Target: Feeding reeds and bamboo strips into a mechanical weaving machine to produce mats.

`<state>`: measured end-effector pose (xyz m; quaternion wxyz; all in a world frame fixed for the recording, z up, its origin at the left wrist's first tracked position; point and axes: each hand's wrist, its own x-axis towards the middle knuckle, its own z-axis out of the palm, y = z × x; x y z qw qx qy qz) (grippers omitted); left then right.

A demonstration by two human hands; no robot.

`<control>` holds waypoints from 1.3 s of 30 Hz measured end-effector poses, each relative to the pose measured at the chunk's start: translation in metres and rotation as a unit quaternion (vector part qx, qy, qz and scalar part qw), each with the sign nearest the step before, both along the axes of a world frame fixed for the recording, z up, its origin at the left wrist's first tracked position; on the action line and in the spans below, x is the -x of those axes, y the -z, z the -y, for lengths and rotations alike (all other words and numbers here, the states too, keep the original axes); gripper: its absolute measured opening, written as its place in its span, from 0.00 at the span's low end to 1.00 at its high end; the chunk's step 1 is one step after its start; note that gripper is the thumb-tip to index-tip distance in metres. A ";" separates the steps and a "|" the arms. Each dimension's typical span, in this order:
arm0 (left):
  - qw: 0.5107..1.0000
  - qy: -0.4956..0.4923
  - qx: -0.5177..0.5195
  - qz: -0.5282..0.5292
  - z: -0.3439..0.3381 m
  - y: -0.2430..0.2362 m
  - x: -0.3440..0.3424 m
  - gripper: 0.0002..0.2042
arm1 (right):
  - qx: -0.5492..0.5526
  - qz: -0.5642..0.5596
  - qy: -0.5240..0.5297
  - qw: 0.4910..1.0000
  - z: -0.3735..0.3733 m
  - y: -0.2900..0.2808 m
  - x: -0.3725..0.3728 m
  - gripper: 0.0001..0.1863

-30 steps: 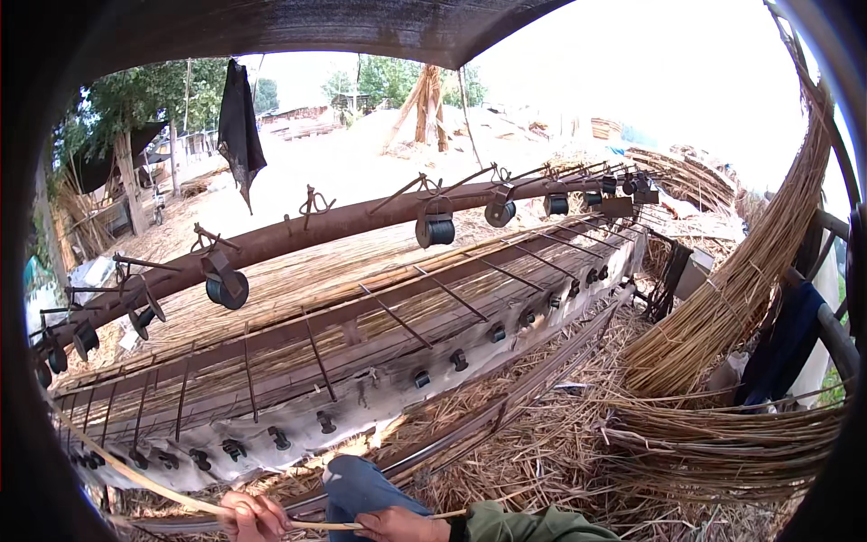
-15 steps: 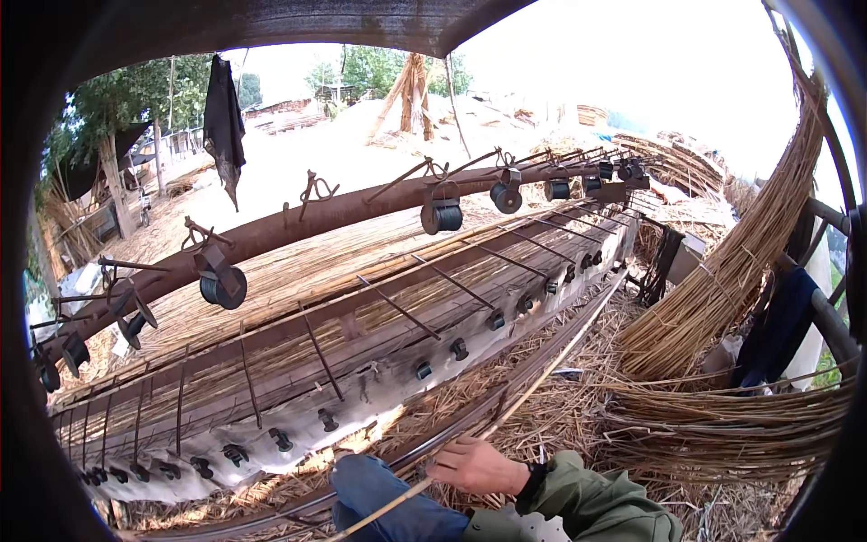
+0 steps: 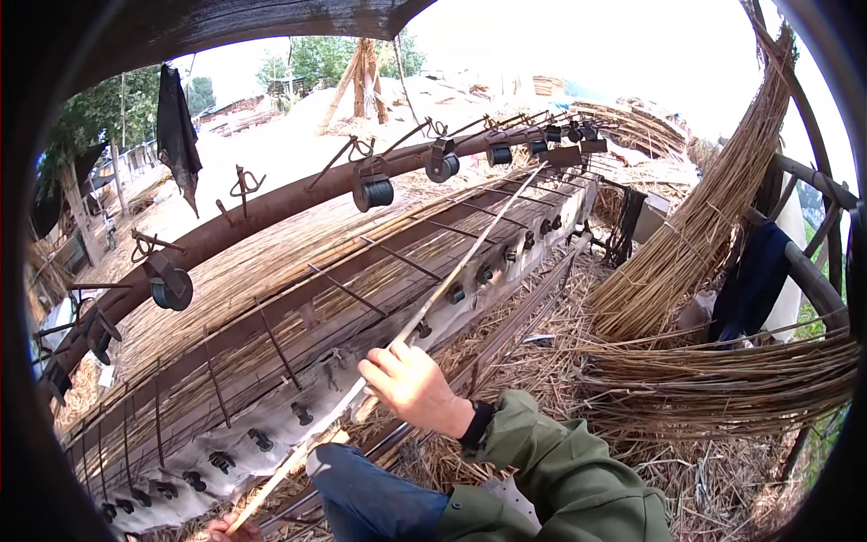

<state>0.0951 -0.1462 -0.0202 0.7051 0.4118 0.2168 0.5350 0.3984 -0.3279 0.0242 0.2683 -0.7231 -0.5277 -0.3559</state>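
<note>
pale reed (image 3: pixel 440 292) in both hands (image 3: pixel 415 390) (image 3: pixel 235 530)

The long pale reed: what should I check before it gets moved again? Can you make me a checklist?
1. Left hand on the pale reed: ok, holding it near the picture's lower edge.
2. Right hand on the reed: ok, fingers curled at it farther up.
3. Reed straight: ok, no sharp bend in the part that shows.
4. Reed resting on the metal rods: cannot tell; it crosses some in view, but any gap is hidden.
5. Far tip clear of the hanging spools: cannot tell; the tip is too small.
</note>
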 end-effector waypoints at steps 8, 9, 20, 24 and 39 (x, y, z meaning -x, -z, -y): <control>0.977 0.208 0.021 0.039 0.026 -0.039 -0.048 0.10 | -0.014 -0.018 -0.081 0.996 -0.027 0.001 0.040 0.12; 0.982 0.184 0.041 0.029 0.025 -0.035 -0.051 0.10 | 0.006 -0.031 -0.082 0.996 -0.026 0.001 0.038 0.12; 0.973 0.149 -0.073 -0.159 0.019 0.027 0.037 0.12 | -0.041 -0.002 -0.162 0.986 -0.101 -0.024 0.013 0.09; 0.980 0.090 -0.062 -0.167 0.031 0.052 0.069 0.11 | 0.005 -0.107 -0.088 0.990 -0.163 -0.026 -0.009 0.07; 0.949 0.140 -0.169 -0.227 0.034 0.067 0.060 0.12 | 0.220 -0.015 -0.336 0.915 -0.116 0.091 0.124 0.12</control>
